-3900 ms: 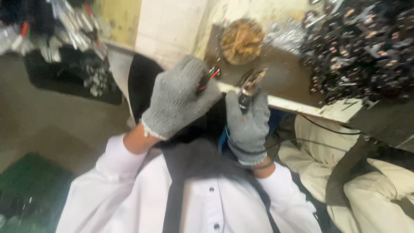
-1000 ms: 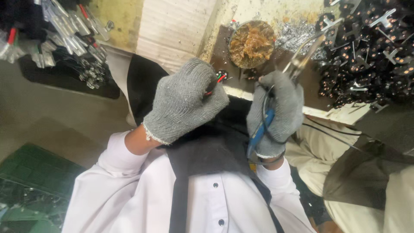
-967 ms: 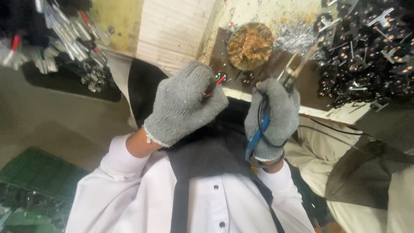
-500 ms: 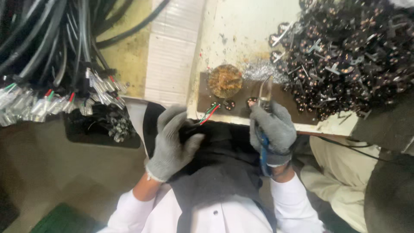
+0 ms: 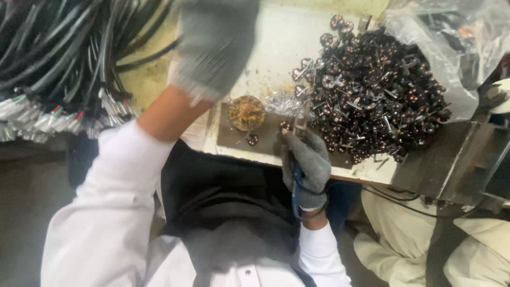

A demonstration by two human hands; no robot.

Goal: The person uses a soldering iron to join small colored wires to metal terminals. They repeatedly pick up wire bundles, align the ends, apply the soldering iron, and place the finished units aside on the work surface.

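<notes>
My left hand [image 5: 215, 45], in a grey knit glove, is lifted high over the bench next to the hanging black cables [image 5: 58, 48]. It is blurred and its fingertips leave the frame, so what it holds is unclear. My right hand [image 5: 307, 162], also gloved, rests at the bench's front edge. It grips a metal plier-like tool with a blue handle [image 5: 296, 183] whose tips point up at the pile of dark metal plug parts [image 5: 372, 90]. A small round dish of brownish bits [image 5: 246, 112] sits on a brown mat [image 5: 229, 139] left of that hand.
The cables' stripped ends with silver, red and green tips [image 5: 50, 119] hang at the left. A clear plastic bag [image 5: 441, 32] lies at the top right. A grey metal box [image 5: 451, 165] stands right of the bench. Crumpled foil [image 5: 284, 103] lies beside the dish.
My left hand has risen from chest height up toward the cables. The view has tilted up over the bench. My right hand stays at the bench edge with the tool.
</notes>
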